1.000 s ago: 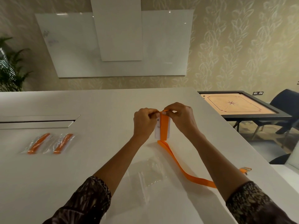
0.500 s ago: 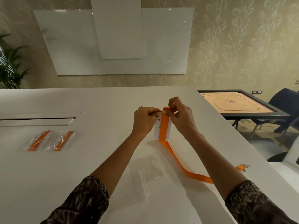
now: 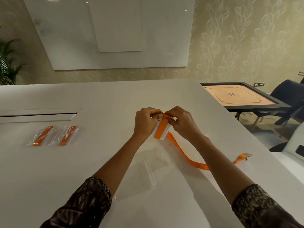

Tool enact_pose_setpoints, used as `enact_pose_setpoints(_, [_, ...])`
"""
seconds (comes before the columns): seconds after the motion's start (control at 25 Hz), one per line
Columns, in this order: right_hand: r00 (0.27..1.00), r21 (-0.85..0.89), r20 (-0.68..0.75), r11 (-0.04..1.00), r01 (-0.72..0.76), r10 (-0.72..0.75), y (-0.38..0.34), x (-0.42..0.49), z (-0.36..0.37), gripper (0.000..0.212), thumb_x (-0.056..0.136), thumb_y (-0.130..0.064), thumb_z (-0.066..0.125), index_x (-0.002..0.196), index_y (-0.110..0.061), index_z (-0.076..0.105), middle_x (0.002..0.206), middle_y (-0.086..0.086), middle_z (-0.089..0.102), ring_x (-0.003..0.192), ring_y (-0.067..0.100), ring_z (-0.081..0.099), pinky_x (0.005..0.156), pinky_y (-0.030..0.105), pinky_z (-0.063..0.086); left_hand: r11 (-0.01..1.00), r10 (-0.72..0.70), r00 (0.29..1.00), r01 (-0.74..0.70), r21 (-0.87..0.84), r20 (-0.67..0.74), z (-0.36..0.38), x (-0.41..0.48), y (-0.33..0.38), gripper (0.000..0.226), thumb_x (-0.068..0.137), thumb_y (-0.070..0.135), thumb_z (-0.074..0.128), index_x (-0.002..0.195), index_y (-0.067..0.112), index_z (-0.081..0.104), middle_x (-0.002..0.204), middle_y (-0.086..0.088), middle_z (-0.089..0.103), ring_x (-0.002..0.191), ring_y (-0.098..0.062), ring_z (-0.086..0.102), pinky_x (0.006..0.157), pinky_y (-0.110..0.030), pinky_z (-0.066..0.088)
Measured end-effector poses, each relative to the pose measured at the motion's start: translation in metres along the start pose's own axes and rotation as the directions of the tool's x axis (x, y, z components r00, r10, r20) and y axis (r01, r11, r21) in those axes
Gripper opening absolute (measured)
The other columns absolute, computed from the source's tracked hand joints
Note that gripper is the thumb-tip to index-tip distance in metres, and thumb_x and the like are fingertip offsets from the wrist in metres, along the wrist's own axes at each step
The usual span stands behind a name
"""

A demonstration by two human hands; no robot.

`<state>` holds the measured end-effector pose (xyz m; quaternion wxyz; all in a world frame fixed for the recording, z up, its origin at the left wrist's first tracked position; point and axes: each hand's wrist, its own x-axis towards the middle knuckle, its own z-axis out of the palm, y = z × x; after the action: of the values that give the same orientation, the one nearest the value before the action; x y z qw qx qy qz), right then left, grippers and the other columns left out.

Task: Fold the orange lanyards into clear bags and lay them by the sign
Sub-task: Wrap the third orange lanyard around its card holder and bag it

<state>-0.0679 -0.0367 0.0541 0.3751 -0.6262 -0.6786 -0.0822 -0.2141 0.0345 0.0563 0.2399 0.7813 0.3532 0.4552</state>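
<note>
My left hand (image 3: 145, 123) and my right hand (image 3: 181, 121) meet above the white table (image 3: 107, 99), both pinching a white card (image 3: 163, 136) with the orange lanyard (image 3: 184, 153) wound over it. The lanyard's loose tail runs down to the right, passes under my right forearm and ends in a metal clip (image 3: 246, 156) on the table. An empty clear bag (image 3: 152, 163) lies flat below my hands. At the left lie two clear bags, each holding a folded orange lanyard (image 3: 42, 136) (image 3: 67, 135). No sign is visible.
A recessed slot with a lid (image 3: 37, 115) runs along the table at the left. Off the table's right edge stand a carrom board table (image 3: 238, 96) and dark chairs (image 3: 286, 96). A whiteboard (image 3: 115, 33) hangs on the far wall, a plant (image 3: 6, 63) at far left.
My hands have turned the card, so it now tilts to the right, and another stretch of lanyard lies over it. The loose tail has shortened a little; the clip has slid slightly closer.
</note>
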Motion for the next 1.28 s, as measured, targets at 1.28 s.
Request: enact_pose_setpoints(1.28, [0.617,0.475,-0.234,0.642,-0.602,0.752,-0.016,-0.071,0.072,0.014,0.086,-0.024,0.067,0.094,-0.013,0.071,0.084,0.001,0.07,0.076,0.013,0.063,0.067,0.011,0.04,0.828,-0.203,0.922,-0.019,0.561,0.33,0.006,-0.063,-0.065,0.041,0.087,0.011,0.054,0.126,0.018,0.061,0.123,-0.004,0.065,0.115,-0.025,0.055,0.099,-0.037,0.038])
